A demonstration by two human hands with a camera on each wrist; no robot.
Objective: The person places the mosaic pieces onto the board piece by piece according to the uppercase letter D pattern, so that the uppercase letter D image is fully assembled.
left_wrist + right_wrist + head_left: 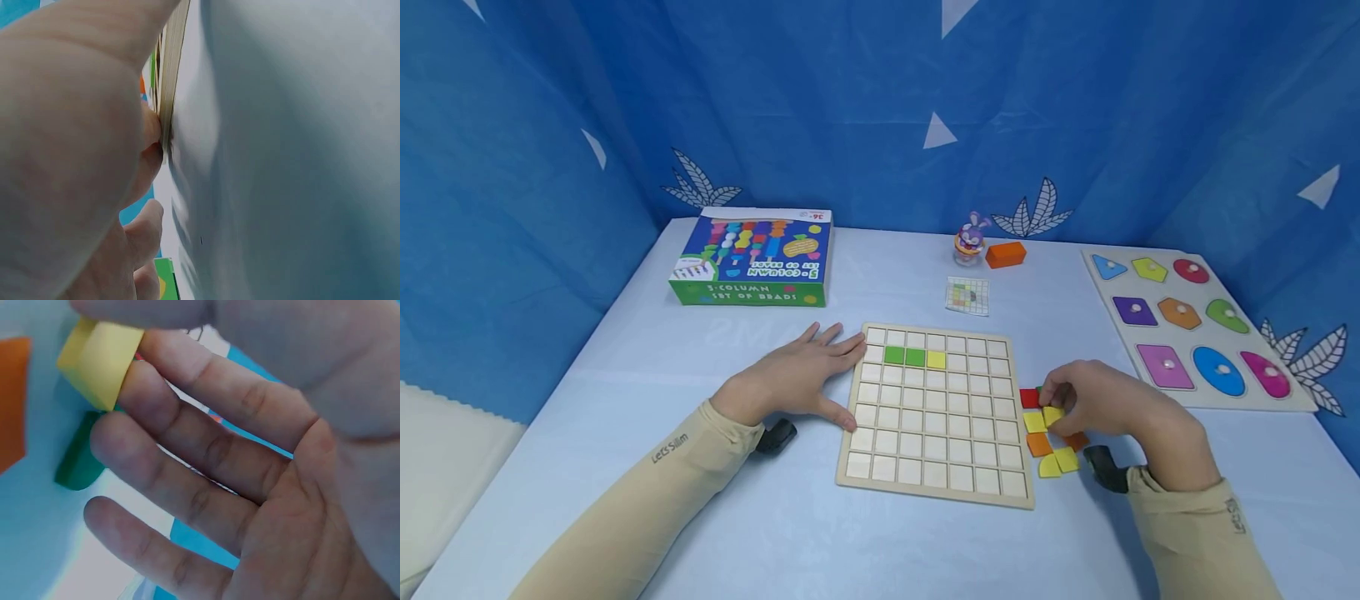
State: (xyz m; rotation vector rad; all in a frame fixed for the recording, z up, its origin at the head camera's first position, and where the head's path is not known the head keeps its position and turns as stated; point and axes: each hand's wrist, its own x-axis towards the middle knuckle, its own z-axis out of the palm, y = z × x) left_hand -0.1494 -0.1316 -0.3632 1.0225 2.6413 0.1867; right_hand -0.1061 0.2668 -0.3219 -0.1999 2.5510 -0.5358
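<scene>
A wooden grid board [936, 493] lies on the table, with two green tiles [905, 356] and a yellow tile [936, 360] side by side in its second row from the far edge. My left hand [793, 375] has its fingers spread, fingertips and thumb at the board's left edge. Beyond the right edge, my right hand [1097, 398] pinches a yellow tile [103, 362] between thumb and fingers, over a loose group of tiles. That group has a red tile [1029, 398], an orange tile [1039, 444], several yellow ones and a green piece [81, 453], partly hidden by the hand.
A bead-set box [752, 258] stands at the back left. A small pattern card [967, 296], a purple rabbit figure [971, 239] and an orange block [1006, 254] are behind the board. A shape puzzle board [1198, 332] lies at the right.
</scene>
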